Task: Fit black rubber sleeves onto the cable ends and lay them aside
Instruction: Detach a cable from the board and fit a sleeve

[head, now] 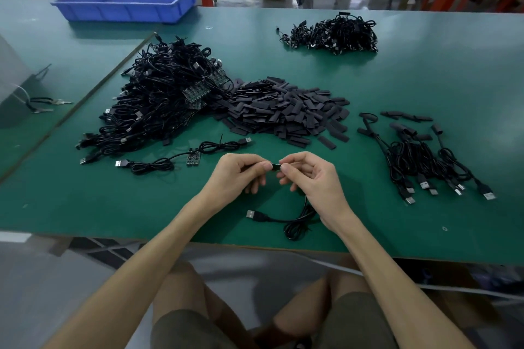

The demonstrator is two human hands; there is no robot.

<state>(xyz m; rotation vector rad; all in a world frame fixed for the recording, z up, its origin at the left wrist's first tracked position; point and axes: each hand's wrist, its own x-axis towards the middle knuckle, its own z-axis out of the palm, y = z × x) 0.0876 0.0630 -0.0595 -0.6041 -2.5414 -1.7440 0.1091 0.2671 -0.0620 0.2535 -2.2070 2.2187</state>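
Fingertips (285,169) of both hands close on one sleeve (274,166), held above the table (425,79) near its front edge.

Likely faults from this position:
- Skewed fit. If the two pinches push off-axis, the sleeve may buckle or jam at the cable end.
- Slip. Only the sleeve's middle shows between the tips, so grip area looks small and a firm push could release it.
- Drag. The cable (297,221) hangs from under the right hand to a coil on the table, with its plug (251,214) lying flat. A snag there could pull the end back out.

Left hand (241,176): thumb and forefinger pinch the sleeve's left end, other fingers curled underneath.
Right hand (309,176): thumb and forefinger pinch the right end, other fingers curled. Whether they also grip the cable cannot be told.

Finished cables (425,161) lie to the right.
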